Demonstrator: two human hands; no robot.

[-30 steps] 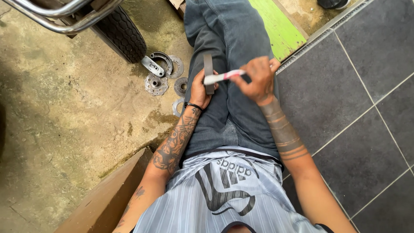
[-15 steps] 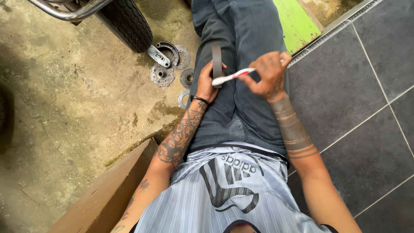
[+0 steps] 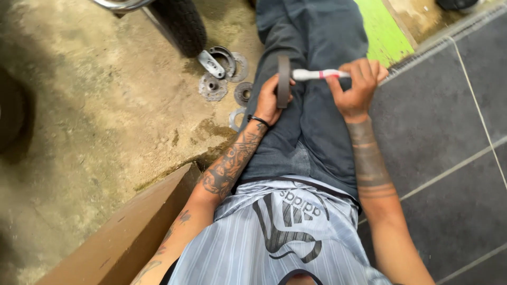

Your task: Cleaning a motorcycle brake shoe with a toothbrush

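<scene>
My left hand [image 3: 269,103] grips a curved brown brake shoe [image 3: 283,79] and holds it upright over my left thigh. My right hand [image 3: 356,87] is closed around a white toothbrush with a pink band [image 3: 316,74]. The brush lies level, and its head touches the right edge of the brake shoe. Both hands hover above my dark jeans [image 3: 311,132].
On the stained concrete to the left lie several metal drum and disc parts [image 3: 222,74] beside a black tyre [image 3: 182,24]. A brown board edge [image 3: 132,227] runs along my left side. Dark floor tiles [image 3: 449,132] and a green plank [image 3: 383,31] lie to the right.
The view has shifted, so everything sits further right and lower in frame. My right hand swung the toothbrush from slanted across the brake shoe to level, with its head at the shoe's right edge.
</scene>
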